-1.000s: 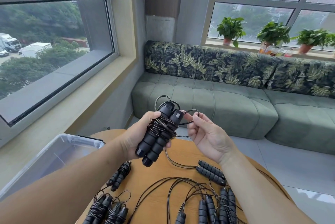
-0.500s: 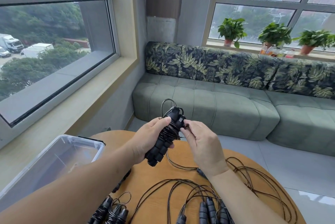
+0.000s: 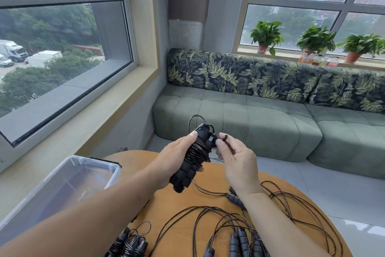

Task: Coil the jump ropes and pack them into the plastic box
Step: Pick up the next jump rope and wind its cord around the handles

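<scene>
The left hand [image 3: 175,161] is gripping the wound rope [image 3: 192,157]. The right hand [image 3: 235,161] is pinching its cord end; the loose ropes [image 3: 229,221] at the table's near edge are being cut off by the frame.

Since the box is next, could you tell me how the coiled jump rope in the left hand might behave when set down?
The coiled jump rope would probably handle as one stiff bundle, its cord wound tightly round both handles. The right hand pinches the loose end, so the wrap may spring open.
</scene>
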`<state>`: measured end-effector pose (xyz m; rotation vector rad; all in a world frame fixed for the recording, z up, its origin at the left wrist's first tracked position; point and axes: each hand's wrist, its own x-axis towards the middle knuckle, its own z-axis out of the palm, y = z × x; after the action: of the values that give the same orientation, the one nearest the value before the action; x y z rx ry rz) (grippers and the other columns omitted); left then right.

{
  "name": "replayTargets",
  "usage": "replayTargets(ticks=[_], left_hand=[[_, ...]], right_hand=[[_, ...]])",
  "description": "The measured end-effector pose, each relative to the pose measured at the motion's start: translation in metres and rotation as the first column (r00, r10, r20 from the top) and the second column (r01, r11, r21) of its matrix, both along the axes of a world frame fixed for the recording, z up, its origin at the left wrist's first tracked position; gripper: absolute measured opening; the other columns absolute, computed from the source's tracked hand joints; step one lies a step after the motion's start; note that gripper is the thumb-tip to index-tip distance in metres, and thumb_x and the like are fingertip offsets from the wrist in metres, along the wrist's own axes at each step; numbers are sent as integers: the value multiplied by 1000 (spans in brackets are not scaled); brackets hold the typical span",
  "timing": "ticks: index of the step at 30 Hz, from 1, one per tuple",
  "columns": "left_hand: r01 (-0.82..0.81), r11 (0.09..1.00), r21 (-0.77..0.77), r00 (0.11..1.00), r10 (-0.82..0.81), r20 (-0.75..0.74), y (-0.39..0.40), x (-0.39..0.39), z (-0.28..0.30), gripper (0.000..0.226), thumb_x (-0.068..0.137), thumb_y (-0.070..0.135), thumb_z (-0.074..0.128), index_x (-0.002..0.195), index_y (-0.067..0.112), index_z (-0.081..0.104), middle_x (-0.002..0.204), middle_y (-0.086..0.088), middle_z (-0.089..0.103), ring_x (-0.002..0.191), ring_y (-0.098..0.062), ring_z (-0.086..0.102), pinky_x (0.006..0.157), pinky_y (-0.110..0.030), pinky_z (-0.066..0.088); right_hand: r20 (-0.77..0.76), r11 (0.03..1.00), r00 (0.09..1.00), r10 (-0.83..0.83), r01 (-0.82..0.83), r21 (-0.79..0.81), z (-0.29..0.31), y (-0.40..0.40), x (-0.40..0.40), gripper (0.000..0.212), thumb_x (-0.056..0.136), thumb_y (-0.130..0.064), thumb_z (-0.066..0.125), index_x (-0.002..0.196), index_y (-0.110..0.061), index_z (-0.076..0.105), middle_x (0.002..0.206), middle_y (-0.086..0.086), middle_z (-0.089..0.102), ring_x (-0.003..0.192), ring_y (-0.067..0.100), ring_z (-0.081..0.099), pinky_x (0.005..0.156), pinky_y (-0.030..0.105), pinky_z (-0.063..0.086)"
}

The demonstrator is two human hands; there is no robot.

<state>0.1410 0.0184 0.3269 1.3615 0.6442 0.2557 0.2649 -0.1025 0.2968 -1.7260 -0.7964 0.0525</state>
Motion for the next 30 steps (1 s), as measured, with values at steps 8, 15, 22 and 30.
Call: replayTargets(ticks=[8,15,22,30], left_hand=[[137,991,-16,990,-137,-34,3,-4,9,44,97,54,46,119,19,60,94,-9,75,86,-27,71,65,-34,55],[92,989,115,995,-88,-40,5,-6,6,63,82,70,49,116,18,63,99,-13,75,87,-30,72,75,-41,55],[68,979,191,996,-57,-66,-7,-4,18,58,99,57,38,90,12,73,77,-10,76,68,-22,71,61,-24,55],[100,931,350,995,-103,-10,-5,-5,20,42,102,40,46,76,17,69,66,-5,70,58,-20,64,55,-27,51]], right_hand=[[-133,1000,991,-1,0,-6,1,-2,1,21,94,-29,64,114,-26,69,88,-4,73,81,8,69,80,30,57],[-315,996,946,80,-63,62,-4,-1,4,17,98,-22,59,105,-17,73,80,-1,73,71,6,67,77,28,58],[-599,972,775,201,-83,219,2,4,15,22,96,-22,61,93,-5,75,77,7,68,71,13,60,69,25,55],[-441,984,884,153,-97,147,28,1,24,31,84,-19,77,113,-18,66,85,3,76,69,19,68,70,28,59]])
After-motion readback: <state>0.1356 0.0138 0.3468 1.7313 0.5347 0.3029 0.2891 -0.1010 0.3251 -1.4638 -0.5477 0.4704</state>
